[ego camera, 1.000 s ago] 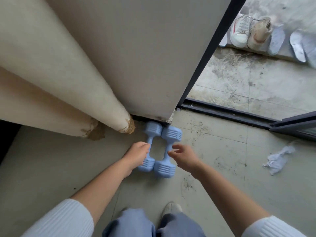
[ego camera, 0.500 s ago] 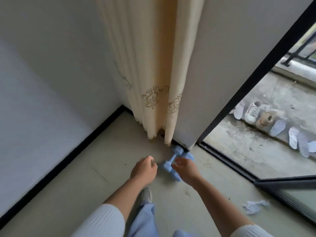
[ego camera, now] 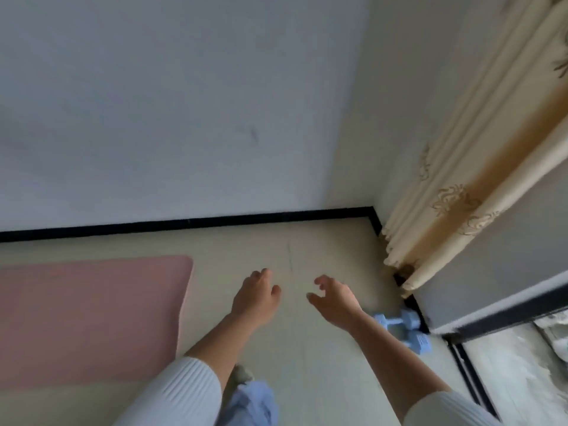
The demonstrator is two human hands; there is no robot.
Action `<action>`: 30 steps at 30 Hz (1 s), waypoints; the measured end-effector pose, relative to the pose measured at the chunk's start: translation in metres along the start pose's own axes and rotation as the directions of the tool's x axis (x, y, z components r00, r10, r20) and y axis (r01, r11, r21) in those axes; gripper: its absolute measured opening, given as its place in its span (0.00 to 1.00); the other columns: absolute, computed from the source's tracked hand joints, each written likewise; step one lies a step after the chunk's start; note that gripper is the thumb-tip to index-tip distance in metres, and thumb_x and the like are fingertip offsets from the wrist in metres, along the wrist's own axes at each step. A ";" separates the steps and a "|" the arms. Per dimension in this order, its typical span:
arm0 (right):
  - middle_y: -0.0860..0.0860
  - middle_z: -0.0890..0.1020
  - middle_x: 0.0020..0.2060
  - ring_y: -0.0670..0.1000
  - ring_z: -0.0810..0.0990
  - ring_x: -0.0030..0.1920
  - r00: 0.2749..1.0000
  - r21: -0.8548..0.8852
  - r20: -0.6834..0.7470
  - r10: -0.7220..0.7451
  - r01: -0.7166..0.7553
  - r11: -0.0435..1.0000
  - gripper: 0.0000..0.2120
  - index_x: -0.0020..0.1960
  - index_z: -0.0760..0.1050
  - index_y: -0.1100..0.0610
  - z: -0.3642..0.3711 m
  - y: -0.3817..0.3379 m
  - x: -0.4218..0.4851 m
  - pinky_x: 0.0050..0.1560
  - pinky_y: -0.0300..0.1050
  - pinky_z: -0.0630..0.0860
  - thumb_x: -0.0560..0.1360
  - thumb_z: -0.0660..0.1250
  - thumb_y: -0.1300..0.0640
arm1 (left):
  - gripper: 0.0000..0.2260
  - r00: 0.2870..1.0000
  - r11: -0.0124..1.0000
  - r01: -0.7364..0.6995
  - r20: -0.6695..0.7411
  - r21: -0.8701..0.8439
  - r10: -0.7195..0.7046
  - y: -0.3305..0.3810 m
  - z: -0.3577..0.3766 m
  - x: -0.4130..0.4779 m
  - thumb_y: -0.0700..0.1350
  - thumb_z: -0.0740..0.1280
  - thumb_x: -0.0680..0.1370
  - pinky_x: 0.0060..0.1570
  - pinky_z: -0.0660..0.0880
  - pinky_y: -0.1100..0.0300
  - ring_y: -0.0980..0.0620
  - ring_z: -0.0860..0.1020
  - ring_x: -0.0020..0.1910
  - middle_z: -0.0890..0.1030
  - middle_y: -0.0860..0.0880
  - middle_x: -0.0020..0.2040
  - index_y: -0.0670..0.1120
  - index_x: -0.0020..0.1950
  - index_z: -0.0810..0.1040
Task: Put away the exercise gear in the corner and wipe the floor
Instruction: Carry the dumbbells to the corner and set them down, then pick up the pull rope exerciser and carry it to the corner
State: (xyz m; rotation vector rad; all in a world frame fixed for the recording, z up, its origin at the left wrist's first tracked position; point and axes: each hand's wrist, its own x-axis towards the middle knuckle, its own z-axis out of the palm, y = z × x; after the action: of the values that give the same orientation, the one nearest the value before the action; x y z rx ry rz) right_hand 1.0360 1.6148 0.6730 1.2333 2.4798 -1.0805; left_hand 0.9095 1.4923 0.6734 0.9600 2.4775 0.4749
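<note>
Two light blue dumbbells (ego camera: 407, 325) lie on the floor by the wall end next to the curtain, partly hidden behind my right forearm. A pink exercise mat (ego camera: 89, 315) lies flat on the floor at the left. My left hand (ego camera: 256, 298) hovers over the bare floor with relaxed fingers and holds nothing. My right hand (ego camera: 333, 298) is beside it, fingers loosely spread, also empty, to the left of the dumbbells.
A beige patterned curtain (ego camera: 455, 192) hangs at the right over the room corner. A black skirting board (ego camera: 184, 224) runs along the white wall. A dark sliding-door track (ego camera: 467, 373) and the balcony floor lie at the lower right.
Both hands have let go of the dumbbells and moved left, away from them. The view has swung left, bringing the pink mat into sight.
</note>
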 end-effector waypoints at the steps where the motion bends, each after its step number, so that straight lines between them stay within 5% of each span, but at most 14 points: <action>1: 0.53 0.77 0.61 0.54 0.76 0.60 0.999 -0.038 0.020 -0.042 0.043 0.998 0.21 0.66 0.71 0.55 0.010 -0.016 -0.007 0.58 0.43 0.71 0.76 0.65 0.48 | 0.16 0.999 1.000 0.021 -0.030 -0.007 -0.021 -0.016 -0.012 -0.013 0.47 0.56 0.79 0.54 0.73 0.52 0.44 0.72 0.60 0.74 0.43 0.60 0.42 0.64 0.69; 10: 0.52 0.73 0.66 0.54 0.73 0.63 0.899 -0.302 0.258 -0.353 0.422 0.855 0.24 0.71 0.65 0.53 0.158 -0.231 -0.075 0.62 0.48 0.71 0.77 0.62 0.47 | 0.16 0.916 0.975 0.219 -0.335 -0.043 -0.221 -0.232 -0.124 -0.153 0.48 0.56 0.80 0.53 0.72 0.56 0.48 0.72 0.60 0.73 0.47 0.60 0.46 0.67 0.67; 17: 0.52 0.71 0.69 0.55 0.70 0.67 0.748 -0.284 0.431 -0.505 0.644 0.711 0.25 0.72 0.64 0.54 0.332 -0.417 -0.148 0.66 0.53 0.70 0.77 0.63 0.47 | 0.17 0.836 0.897 0.442 -0.364 0.001 -0.411 -0.443 -0.205 -0.279 0.47 0.55 0.80 0.56 0.72 0.53 0.47 0.70 0.62 0.72 0.46 0.62 0.47 0.69 0.66; 30: 0.54 0.70 0.69 0.56 0.68 0.68 0.463 -0.324 0.676 -0.573 0.885 0.333 0.26 0.74 0.61 0.54 0.567 -0.692 -0.212 0.67 0.55 0.67 0.78 0.62 0.48 | 0.18 0.485 0.599 0.743 -0.378 -0.299 -0.789 -0.730 -0.308 -0.413 0.47 0.57 0.79 0.58 0.70 0.52 0.45 0.68 0.63 0.71 0.45 0.63 0.46 0.68 0.67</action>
State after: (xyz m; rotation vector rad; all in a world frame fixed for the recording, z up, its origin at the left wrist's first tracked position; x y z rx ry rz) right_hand 0.5640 0.8276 0.7247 -0.4791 2.6112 -0.3663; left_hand 0.6270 0.6461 0.7109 -0.4603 2.9320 0.5354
